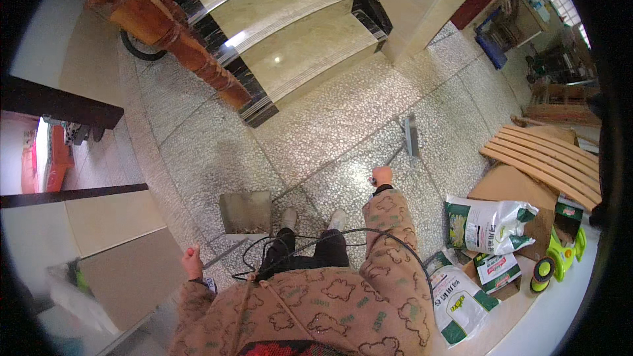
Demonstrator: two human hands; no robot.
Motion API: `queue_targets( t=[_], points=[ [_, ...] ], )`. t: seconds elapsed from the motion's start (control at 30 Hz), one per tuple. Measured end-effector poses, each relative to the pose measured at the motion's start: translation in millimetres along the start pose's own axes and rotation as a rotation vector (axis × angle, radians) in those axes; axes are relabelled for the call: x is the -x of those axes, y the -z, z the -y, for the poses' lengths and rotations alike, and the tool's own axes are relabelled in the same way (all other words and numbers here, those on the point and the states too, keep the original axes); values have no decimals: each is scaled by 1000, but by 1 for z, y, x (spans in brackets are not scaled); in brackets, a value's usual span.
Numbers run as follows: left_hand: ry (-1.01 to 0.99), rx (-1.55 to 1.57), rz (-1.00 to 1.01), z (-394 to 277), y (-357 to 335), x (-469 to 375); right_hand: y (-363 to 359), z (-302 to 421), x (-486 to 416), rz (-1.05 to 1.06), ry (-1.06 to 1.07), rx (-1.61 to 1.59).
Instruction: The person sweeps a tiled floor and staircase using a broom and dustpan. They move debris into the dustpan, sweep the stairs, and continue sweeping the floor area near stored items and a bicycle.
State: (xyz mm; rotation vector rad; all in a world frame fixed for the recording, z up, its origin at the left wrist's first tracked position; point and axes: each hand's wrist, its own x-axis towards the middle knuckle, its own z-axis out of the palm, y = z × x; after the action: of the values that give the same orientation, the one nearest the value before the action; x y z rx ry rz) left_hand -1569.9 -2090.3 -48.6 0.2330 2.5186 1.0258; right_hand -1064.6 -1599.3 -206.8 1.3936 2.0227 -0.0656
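My right hand [382, 176] grips the thin handle of a broom [411, 136], whose narrow grey head rests on the speckled terrazzo floor ahead and to the right. Low on the left, my left hand [192, 260] is closed around the end of a long grey handle, with a red tip showing at the fist. That handle leads to a metal-coloured dustpan [245, 210] lying just left of my shoes. Some loose brownish debris [249, 230] shows along the pan's near edge. A black cable [346, 231] loops across my front.
Marble steps [292, 49] rise ahead, beside a carved wooden newel post [183, 54]. On the right are a white-and-green sack [487, 225], a cardboard box [509, 188], a slatted wooden piece [539, 160] and a green wheeled toy [564, 254]. A large box [131, 272] stands at left.
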Motion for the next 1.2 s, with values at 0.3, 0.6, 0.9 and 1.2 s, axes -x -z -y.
queue_targets(
  t=[0.3, 0.6, 0.9, 1.2],
  points=[
    [130, 51, 92, 1, 1, -4, 64, 106, 31, 333, 10, -1045],
    [-42, 15, 222, -12, -28, -23, 39, 107, 155, 21, 331, -588],
    [-94, -61, 348, -18, -53, -50, 128, -6, 215, 232, 122, -520],
    [-357, -306, 520, -74, -75, -67, 89, 20, 180, 22, -253, -763]
  ],
)
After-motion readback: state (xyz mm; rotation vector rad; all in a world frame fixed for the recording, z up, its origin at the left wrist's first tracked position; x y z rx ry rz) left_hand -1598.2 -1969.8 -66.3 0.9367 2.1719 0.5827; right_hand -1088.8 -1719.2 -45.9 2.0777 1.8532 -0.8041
